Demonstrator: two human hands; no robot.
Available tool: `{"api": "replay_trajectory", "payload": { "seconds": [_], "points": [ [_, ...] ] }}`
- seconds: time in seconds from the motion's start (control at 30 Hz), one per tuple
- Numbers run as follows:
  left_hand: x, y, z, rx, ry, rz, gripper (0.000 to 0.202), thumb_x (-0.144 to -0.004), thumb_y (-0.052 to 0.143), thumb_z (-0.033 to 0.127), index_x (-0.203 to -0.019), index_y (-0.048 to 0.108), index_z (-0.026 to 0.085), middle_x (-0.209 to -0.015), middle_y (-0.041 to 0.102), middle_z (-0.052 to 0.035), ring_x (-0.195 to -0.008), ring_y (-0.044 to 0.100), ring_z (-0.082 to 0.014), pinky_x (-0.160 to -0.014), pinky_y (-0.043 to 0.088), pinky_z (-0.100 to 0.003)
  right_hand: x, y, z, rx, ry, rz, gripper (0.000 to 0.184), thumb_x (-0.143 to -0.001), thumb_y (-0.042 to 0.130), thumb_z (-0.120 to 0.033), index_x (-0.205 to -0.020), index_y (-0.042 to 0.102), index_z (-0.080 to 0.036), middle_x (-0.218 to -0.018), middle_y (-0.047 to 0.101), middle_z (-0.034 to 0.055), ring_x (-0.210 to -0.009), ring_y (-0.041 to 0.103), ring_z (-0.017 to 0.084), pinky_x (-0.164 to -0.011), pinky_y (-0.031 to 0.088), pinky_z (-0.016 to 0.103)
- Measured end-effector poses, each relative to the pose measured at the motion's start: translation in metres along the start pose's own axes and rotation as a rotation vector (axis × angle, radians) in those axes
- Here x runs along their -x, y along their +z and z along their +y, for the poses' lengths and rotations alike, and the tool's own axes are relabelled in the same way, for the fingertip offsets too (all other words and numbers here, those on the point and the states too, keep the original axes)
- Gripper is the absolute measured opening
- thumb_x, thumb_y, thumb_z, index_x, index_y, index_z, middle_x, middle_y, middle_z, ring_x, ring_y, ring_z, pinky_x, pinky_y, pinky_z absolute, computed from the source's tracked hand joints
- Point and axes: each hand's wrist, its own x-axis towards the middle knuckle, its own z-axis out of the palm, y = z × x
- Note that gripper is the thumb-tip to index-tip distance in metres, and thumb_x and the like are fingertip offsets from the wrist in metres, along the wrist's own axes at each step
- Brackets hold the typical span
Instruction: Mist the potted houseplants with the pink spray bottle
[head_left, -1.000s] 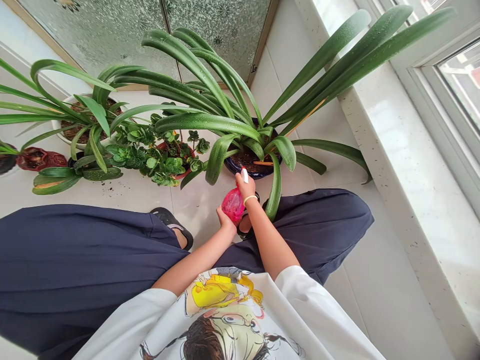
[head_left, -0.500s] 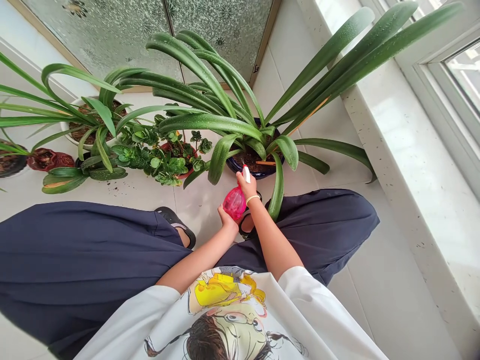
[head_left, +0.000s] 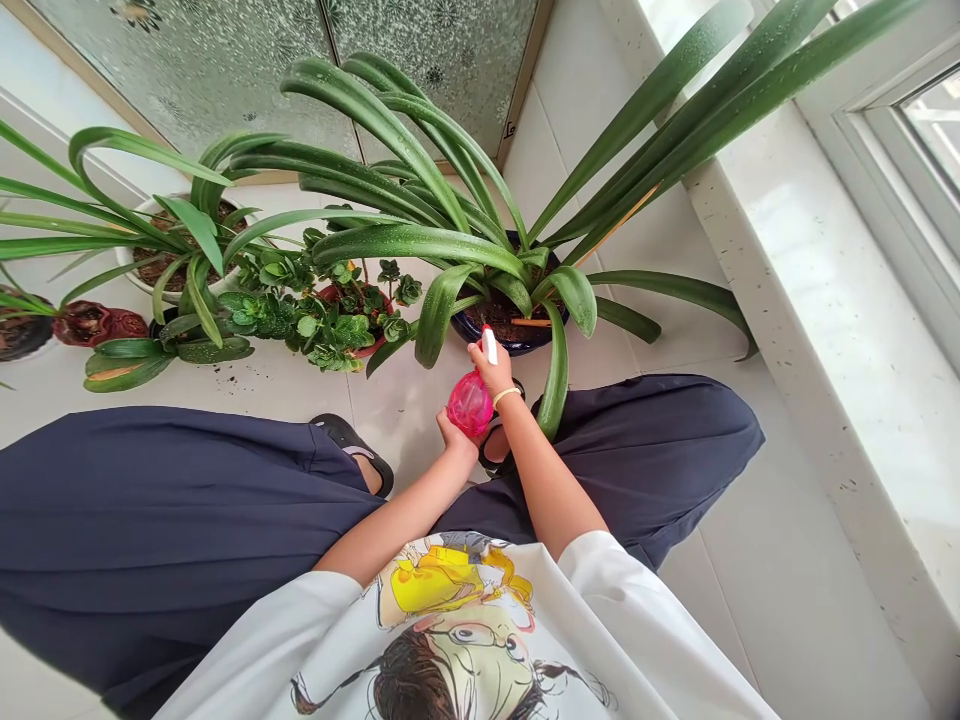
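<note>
- Right hand (head_left: 493,372) is gripping the pink spray bottle (head_left: 471,404) near its top, tightly curled, at frame centre.
- Left hand (head_left: 456,434) is cupping the bottle's underside, partly curled.
- Spray head (head_left: 490,346) is facing the dark-blue pot (head_left: 523,348), right of centre.

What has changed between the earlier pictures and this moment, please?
Apart from a slight shift of the camera's view, nothing visibly changed; nothing was taken up or let go. The left hand still holds the pink spray bottle low, the right hand its top, beside the large plant.
</note>
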Motion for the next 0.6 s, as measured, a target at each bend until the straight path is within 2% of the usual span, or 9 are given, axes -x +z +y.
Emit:
{"api": "replay_trajectory", "payload": {
  "seconds": [0.1, 0.23, 0.33, 0.47, 0.53, 0.6],
  "points": [
    [0.005, 0.006, 0.002, -0.024, 0.094, 0.064, 0.047, -0.095, 0.037, 0.046, -0.127, 0.062, 0.023, -0.111, 0.068, -0.0116, -0.088, 0.069, -0.0245, -0.066, 0.054, -0.031, 0.001, 0.001, -0.004, -0.066, -0.076, -0.009, 0.033, -0.077, 0.069, -0.051, -0.086, 0.059, -0.021, -0.087, 0.064, 0.0031, -0.081, 0.057, 0.019, -0.084, 0.047, 0.036],
    [0.006, 0.009, 0.003, -0.058, 0.098, 0.096, 0.044, -0.094, 0.039, 0.047, -0.119, 0.065, 0.022, -0.105, 0.068, -0.0112, -0.086, 0.069, -0.0246, -0.063, 0.053, -0.031, 0.003, 0.001, -0.007, -0.01, -0.125, -0.002, 0.034, -0.083, 0.06, -0.055, -0.077, 0.054, -0.022, -0.076, 0.059, 0.0013, -0.074, 0.053, 0.018, -0.081, 0.047, 0.036],
    [0.005, 0.008, 0.003, -0.062, 0.09, 0.077, 0.045, -0.095, 0.036, 0.049, -0.118, 0.066, 0.024, -0.104, 0.069, -0.0106, -0.086, 0.069, -0.0241, -0.061, 0.052, -0.03, 0.002, -0.001, -0.006, 0.027, -0.102, 0.016, 0.033, -0.085, 0.057, -0.053, -0.074, 0.051, -0.022, -0.07, 0.056, -0.0004, -0.07, 0.05, 0.017, -0.079, 0.046, 0.036],
    [0.004, 0.007, 0.004, -0.063, 0.055, 0.107, 0.045, -0.096, 0.036, 0.046, -0.124, 0.064, 0.026, -0.113, 0.07, -0.0121, -0.097, 0.07, -0.0271, -0.07, 0.056, -0.035, 0.0, 0.001, -0.003, -0.037, -0.059, -0.008, 0.028, -0.08, 0.064, -0.048, -0.081, 0.057, -0.021, -0.08, 0.062, 0.0011, -0.077, 0.055, 0.018, -0.081, 0.046, 0.034],
    [0.004, 0.005, 0.005, -0.065, 0.022, 0.142, 0.047, -0.097, 0.035, 0.046, -0.128, 0.062, 0.025, -0.119, 0.069, -0.0129, -0.105, 0.069, -0.0287, -0.075, 0.057, -0.037, 0.001, 0.004, 0.002, -0.044, -0.002, 0.006, 0.026, -0.079, 0.066, -0.046, -0.081, 0.058, -0.021, -0.081, 0.062, 0.001, -0.077, 0.056, 0.018, -0.08, 0.046, 0.033],
    [0.004, 0.003, 0.005, -0.051, -0.011, 0.149, 0.049, -0.097, 0.033, 0.047, -0.131, 0.061, 0.024, -0.123, 0.067, -0.0132, -0.11, 0.068, -0.0298, -0.079, 0.058, -0.039, 0.004, 0.005, 0.006, 0.007, 0.081, 0.037, 0.024, -0.081, 0.063, -0.044, -0.075, 0.055, -0.022, -0.072, 0.059, -0.0009, -0.071, 0.053, 0.017, -0.077, 0.045, 0.032]
  ]
}}
